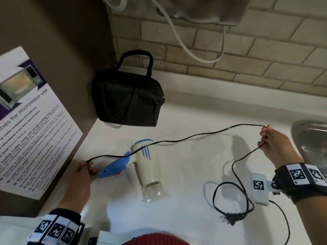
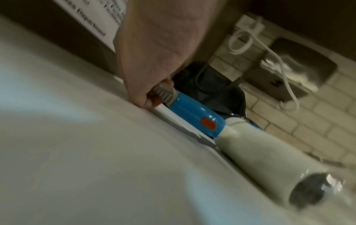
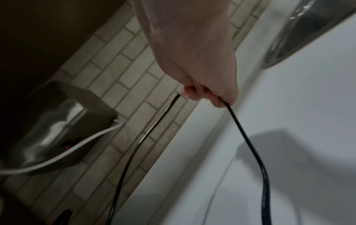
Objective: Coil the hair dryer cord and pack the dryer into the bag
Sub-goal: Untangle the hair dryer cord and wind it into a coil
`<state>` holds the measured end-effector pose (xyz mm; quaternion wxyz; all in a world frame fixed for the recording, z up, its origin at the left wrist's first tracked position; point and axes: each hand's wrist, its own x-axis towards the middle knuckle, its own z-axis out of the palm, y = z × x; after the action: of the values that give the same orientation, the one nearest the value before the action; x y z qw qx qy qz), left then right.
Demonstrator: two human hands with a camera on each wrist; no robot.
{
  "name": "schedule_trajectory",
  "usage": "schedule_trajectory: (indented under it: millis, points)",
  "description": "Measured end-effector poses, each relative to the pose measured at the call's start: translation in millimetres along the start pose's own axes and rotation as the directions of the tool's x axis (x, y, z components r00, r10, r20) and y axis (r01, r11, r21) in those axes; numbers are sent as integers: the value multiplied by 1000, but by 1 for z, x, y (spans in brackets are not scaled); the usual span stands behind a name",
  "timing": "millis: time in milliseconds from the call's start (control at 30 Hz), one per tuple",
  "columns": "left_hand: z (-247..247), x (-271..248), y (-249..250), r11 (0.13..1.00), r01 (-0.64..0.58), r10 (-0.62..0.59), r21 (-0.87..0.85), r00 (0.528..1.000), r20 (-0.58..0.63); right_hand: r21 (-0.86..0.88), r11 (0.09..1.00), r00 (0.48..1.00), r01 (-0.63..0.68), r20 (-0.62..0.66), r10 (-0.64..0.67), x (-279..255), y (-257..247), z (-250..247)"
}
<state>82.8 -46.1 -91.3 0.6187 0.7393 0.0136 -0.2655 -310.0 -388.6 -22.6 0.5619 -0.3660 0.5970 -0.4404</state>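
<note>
A cream and blue hair dryer (image 1: pixel 148 167) (image 2: pixel 250 150) lies on the white counter (image 1: pixel 185 174), nozzle toward me. My left hand (image 1: pixel 85 171) (image 2: pixel 152 94) grips the black cord (image 1: pixel 185 137) at the grey collar by the end of the blue handle. From there the cord runs across the dryer up to my right hand (image 1: pixel 267 138) (image 3: pixel 204 94), which holds it in a fist above the counter. Below that hand the cord hangs down into a loose loop ending at the plug (image 1: pixel 230 219). The black bag (image 1: pixel 125 101) (image 2: pixel 210 85) stands zipped in the back corner.
A steel sink (image 1: pixel 313 138) sits at the right edge. A microwave notice (image 1: pixel 26 121) hangs on the brown left wall. A metal box (image 1: pixel 203 9) with a white cable (image 1: pixel 178 38) is mounted on the tiled back wall.
</note>
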Motion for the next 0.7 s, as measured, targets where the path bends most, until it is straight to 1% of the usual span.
schedule_trajectory:
  millis: [33, 67, 100, 133, 200, 233, 267, 333, 367, 400, 433, 467, 533, 567, 600, 633, 700]
  points:
    - [2, -3, 5, 991, -23, 20, 128, 999, 29, -13, 999, 999, 39, 24, -39, -4, -5, 2]
    - [0, -4, 6, 962, -56, 50, 267, 998, 29, -26, 996, 995, 86, 49, -84, -9, -10, 5]
    - [-4, -3, 6, 928, -102, 94, 357, 995, 42, -43, 990, 989, 131, 75, -127, -15, -15, 9]
    - [-6, -7, 8, 909, -119, 103, 400, 993, 61, -61, 983, 981, 170, 103, -163, -22, -19, 13]
    - [-6, -9, 9, 830, -200, 152, 521, 979, 134, -91, 969, 964, 228, 164, -212, -36, -27, 23]
    - [-5, -9, 10, 772, -254, 178, 583, 966, 186, -104, 962, 954, 253, 193, -230, -43, -31, 28]
    - [-4, -10, 12, 705, -272, 180, 655, 962, 206, -117, 953, 943, 278, 222, -248, -49, -35, 33]
    - [1, -17, 21, 518, -339, 216, 785, 940, 263, -147, 930, 915, 337, 285, -287, -64, -42, 43]
    - [3, -20, 24, 428, -375, 258, 822, 923, 287, -172, 912, 896, 373, 322, -306, -72, -44, 49]
    - [8, -29, 33, 378, -429, 319, 820, 892, 320, -207, 888, 877, 410, 358, -321, -80, -47, 55]
    - [13, -35, 39, 354, -497, 379, 792, 851, 364, -244, 859, 856, 449, 391, -337, -89, -49, 61]
    - [21, -45, 48, 362, -577, 439, 732, 798, 412, -277, 827, 835, 490, 421, -354, -98, -51, 67]
    - [37, -69, 74, 402, -736, 561, 545, 668, 488, -339, 744, 786, 575, 481, -388, -117, -55, 79]
    - [46, -83, 87, 396, -802, 604, 447, 594, 532, -376, 688, 755, 620, 523, -395, -127, -57, 86]
    - [53, -96, 100, 382, -847, 627, 368, 531, 570, -414, 615, 716, 672, 575, -396, -138, -58, 93]
    - [60, -112, 112, 374, -877, 638, 300, 478, 603, -439, 527, 668, 727, 629, -397, -149, -59, 101]
    - [74, -138, 127, 328, -923, 632, 204, 374, 679, -421, 367, 550, 829, 728, -408, -171, -59, 115]
